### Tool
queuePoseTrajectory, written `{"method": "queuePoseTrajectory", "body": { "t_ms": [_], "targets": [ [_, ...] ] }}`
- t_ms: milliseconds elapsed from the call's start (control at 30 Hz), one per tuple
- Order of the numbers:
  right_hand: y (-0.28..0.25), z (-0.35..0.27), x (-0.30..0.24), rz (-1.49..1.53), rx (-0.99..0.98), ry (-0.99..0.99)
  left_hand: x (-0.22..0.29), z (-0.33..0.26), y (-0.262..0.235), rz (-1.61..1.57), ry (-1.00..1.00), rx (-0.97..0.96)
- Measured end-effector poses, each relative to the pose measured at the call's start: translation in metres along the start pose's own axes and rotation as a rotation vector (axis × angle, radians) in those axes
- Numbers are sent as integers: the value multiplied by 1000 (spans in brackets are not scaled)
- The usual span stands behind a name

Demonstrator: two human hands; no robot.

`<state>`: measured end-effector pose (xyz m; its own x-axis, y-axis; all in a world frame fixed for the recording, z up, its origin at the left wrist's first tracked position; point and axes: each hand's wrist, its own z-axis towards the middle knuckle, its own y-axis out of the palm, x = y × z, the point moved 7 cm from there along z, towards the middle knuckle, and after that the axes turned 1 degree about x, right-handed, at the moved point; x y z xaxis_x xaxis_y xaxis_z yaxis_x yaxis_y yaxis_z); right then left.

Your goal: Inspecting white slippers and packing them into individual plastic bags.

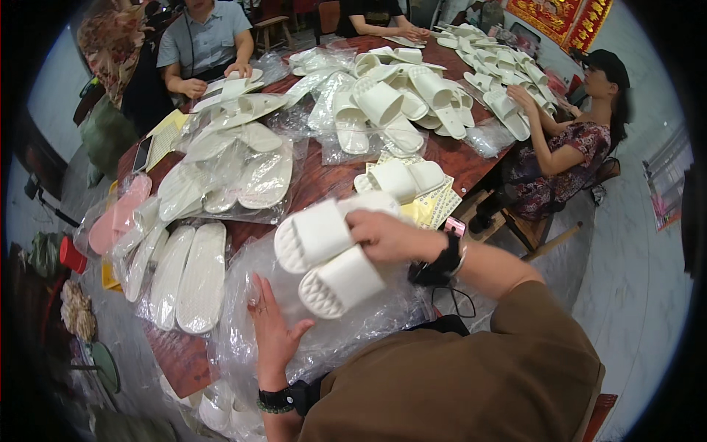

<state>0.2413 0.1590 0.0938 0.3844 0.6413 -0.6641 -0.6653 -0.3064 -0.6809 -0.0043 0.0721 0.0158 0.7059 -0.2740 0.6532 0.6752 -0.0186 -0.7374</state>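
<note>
My right hand [390,236] is closed on a pair of white slide slippers [317,247], held side by side above the near edge of the table. Their toe ends show a raised quilted pattern and point to the left. My left hand [276,324] is open, its fingers stretched upward and the thumb apart, lying against a stack of clear plastic bags [250,276]. The slippers hang just above these bags. Beyond my right hand, another white slipper pair [401,180] rests on yellow sheets of small stickers [434,206].
Bagged white slippers [188,280] lie at the left, beside a pink slipper [121,217]. Loose white slippers [383,103] heap up along the red-brown table [471,158]. A person [206,44] across the table and another person [567,147] at the right handle slippers.
</note>
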Motion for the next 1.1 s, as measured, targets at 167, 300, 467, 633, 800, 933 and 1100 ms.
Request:
{"method": "queuePoseTrajectory", "body": {
  "t_ms": [167,300,467,633,800,933,1100],
  "targets": [
    [-138,-1,58,-223,107,142,2,3,10,280,-10,-106],
    [-251,31,123,-557,208,391,-4,0,7,309,-76,-143],
    [-409,19,211,-1137,391,386,8,11,13,305,28,-78],
    [-350,14,242,-1155,74,634,4,6,10,286,1,-78],
    [-293,23,204,-1009,98,445,5,8,8,283,1,-79],
    [-222,40,143,-747,159,396,0,5,4,277,5,-76],
    [-21,15,35,-135,-158,24,-1,4,6,278,3,-44]
  ]
}}
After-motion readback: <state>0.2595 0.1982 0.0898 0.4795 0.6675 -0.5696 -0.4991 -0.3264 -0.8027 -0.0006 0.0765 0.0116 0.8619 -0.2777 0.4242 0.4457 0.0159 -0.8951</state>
